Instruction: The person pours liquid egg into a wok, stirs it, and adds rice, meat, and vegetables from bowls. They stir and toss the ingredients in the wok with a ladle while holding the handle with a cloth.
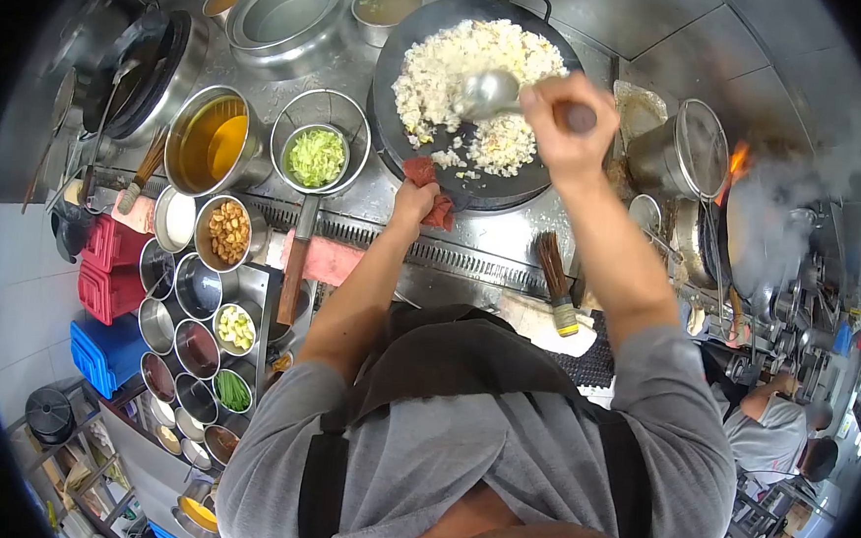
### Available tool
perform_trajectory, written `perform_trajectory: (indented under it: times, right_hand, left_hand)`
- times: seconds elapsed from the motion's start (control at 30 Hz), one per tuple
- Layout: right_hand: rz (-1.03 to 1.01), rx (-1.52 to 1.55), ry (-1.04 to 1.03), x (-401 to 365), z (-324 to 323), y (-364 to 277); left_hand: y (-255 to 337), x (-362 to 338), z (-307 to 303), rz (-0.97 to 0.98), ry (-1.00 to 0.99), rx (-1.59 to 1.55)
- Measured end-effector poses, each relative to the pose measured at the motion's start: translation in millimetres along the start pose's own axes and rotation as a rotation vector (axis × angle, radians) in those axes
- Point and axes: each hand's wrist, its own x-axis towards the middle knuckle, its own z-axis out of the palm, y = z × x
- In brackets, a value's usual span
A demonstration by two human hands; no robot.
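Observation:
A large black wok (391,109) holds fried rice (483,60), pale with yellow bits. My right hand (573,140) is closed around the handle of a ladle (491,93), whose metal bowl is over the rice and slightly blurred. At the wok's near rim, my left hand (413,203) grips a folded red cloth (438,210); any wok handle beneath it is hidden. Left of the wok, a metal bowl of chopped green vegetable (316,157) sits in a wire strainer (362,132) with a wooden handle.
A pot of orange oil (216,142) and several ingredient containers (197,346) stand at left. A bamboo brush (554,272) lies near the stove's front edge. On the right, flame (739,162) and smoke rise beside another wok; a co-worker (771,428) is farther off.

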Motion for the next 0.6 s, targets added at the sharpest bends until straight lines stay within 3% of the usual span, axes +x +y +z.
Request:
perform_trajectory:
  times: [0.03,0.07,0.13,0.17,0.2,0.23,0.3,0.37,0.47,0.6]
  right_hand:
    - [0.051,-0.074,-0.049,12.5,-2.5,-2.3]
    - [-0.030,-0.092,0.057,31.7,-4.4,5.2]
    - [0.217,0.216,0.217,69.4,-21.1,-19.2]
    - [0.139,0.191,0.268,86.6,-30.5,-30.7]
    - [0.029,0.358,0.229,99.5,-46.2,-26.2]
    - [0.074,0.486,0.237,106.2,-59.3,-19.5]
    - [0.309,0.246,0.528,100.5,-47.0,27.4]
    - [0.383,0.409,0.613,83.2,-28.1,67.2]
    - [0.477,0.388,0.589,107.0,-28.8,58.2]
    - [0.311,0.559,0.427,127.0,-33.0,-1.2]
  left_hand:
    - [5.5,-12.8,-0.1,-0.078,-0.013,-0.021]
    - [7.2,-14.3,0.0,-0.067,-0.015,-0.020]
    - [5.4,-14.9,0.8,-0.084,-0.010,-0.064]
    - [2.0,-14.8,1.4,-0.081,-0.010,-0.068]
    - [-0.9,-12.0,1.9,-0.072,0.011,-0.062]
    - [-3.6,-7.3,1.3,-0.062,0.032,-0.056]
    - [-6.6,-1.7,0.2,-0.085,0.038,-0.029]
    - [1.2,-10.5,1.3,-0.059,0.018,-0.042]
    - [12.6,-17.3,-2.6,-0.161,-0.054,0.040]
    - [1.0,-12.0,-1.0,-0.047,0.031,0.068]
